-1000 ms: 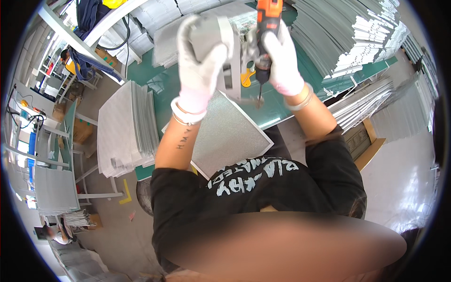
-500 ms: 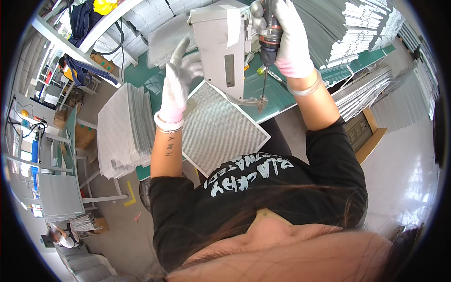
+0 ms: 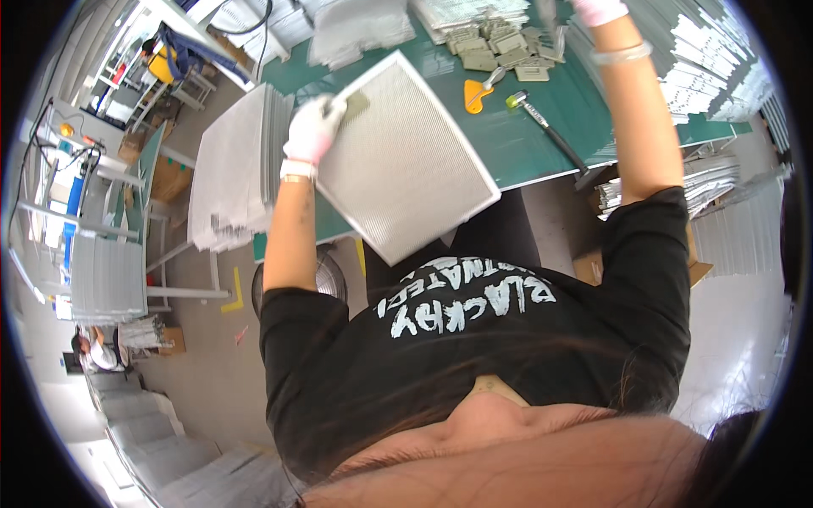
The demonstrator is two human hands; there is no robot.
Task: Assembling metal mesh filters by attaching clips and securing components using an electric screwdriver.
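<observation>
My left hand, in a white glove, is closed on the left edge of a white-framed mesh panel. A small grey-beige plate lies against the mesh beside its fingers. The panel sits at an angle, its near corner out past the table edge towards my body. At the top edge of the view, my right hand shows only its pink glove cuff; its fingers are cut off.
On the green table lie a hammer, an orange-handled scraper and several small beige plates. White sheets are stacked at the left; grey sheets stand at the far right. A round fan is below the table.
My left hand has gone from open in the air to the mesh panel's edge. My right hand has moved up and right, mostly out of view. The power screwdriver and grey housing no longer show.
</observation>
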